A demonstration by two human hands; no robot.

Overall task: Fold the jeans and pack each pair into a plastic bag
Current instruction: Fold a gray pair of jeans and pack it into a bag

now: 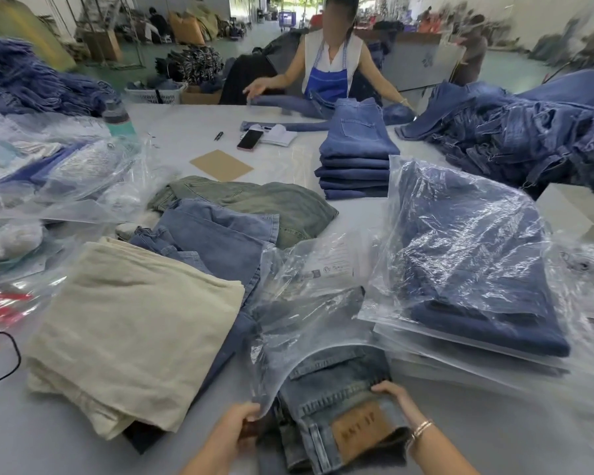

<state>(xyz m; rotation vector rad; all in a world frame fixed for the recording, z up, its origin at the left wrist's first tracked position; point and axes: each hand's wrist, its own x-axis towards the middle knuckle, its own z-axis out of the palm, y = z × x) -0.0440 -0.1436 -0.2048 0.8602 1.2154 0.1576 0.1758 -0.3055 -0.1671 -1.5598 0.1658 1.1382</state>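
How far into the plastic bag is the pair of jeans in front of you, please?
Partly in. The bag covers the far half of the jeans; the waistband with its leather patch lies outside, between the left hand and right hand.

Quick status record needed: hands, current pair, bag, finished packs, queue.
left hand: pinches the plastic bag's open edge
right hand: grips the folded jeans at the waistband
progress: jeans partly inside, waistband end still outside
finished: bagged dark jeans stacked to the right
queue: beige folded pair to the left, blue stack further back
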